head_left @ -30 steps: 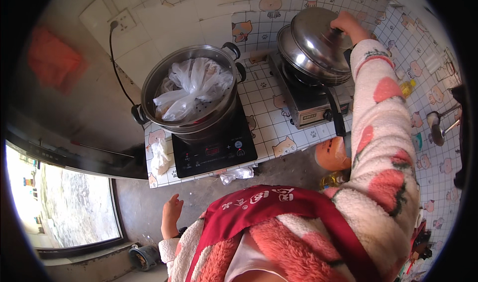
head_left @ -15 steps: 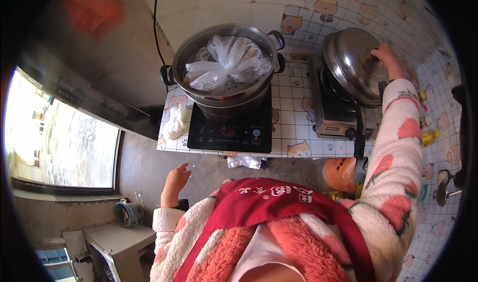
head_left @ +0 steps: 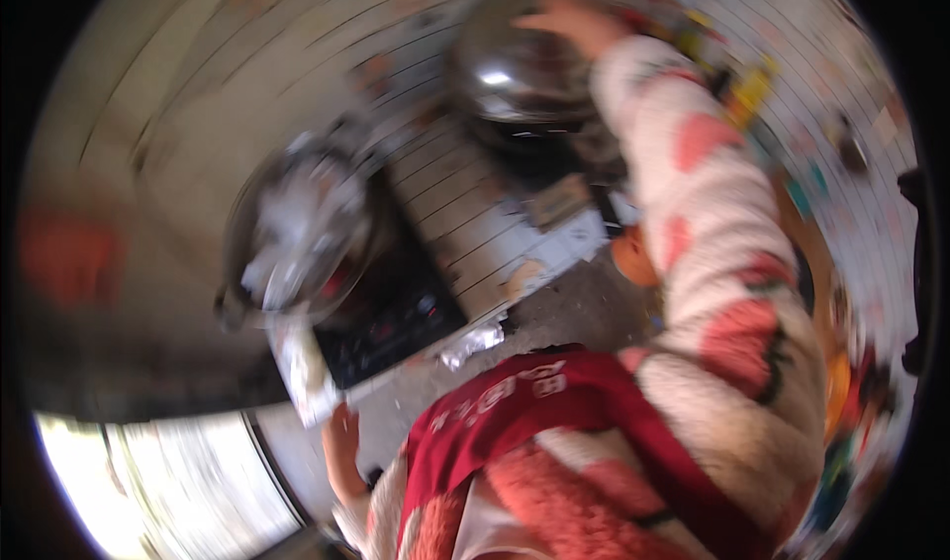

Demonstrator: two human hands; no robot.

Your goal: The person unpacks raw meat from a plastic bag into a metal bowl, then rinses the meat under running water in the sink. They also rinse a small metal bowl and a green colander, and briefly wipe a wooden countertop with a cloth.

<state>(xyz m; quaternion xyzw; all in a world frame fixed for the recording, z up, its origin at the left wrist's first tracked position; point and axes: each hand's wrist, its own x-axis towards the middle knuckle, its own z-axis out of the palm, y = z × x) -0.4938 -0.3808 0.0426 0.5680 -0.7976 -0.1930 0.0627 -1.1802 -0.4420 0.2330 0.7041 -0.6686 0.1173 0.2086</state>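
At the upper middle, my right hand (head_left: 579, 21) is closed at the top of a shiny domed metal lid (head_left: 505, 70). The lid sits over a dark pan, and the grip itself is partly blurred. My left hand (head_left: 342, 446) is low at the left, near the counter's front corner, holding nothing, its fingers loosely apart though smeared. A white plastic bag (head_left: 302, 367) lies on the counter just above it. Left of the lid, a metal steamer pot (head_left: 236, 248) stands on the black induction cooker (head_left: 396, 347) with a tied clear plastic bag (head_left: 307, 219) in it.
The gas stove (head_left: 557, 202) is under the pan. Bottles with yellow parts (head_left: 750, 90) stand to the right along the tiled wall. An orange container (head_left: 633, 256) is below the counter edge. A bright window (head_left: 188, 481) is at the lower left.
The whole view has turned and blurred, with the pots shifting left. My right hand stays on the lid. My left hand appears lower in the picture.
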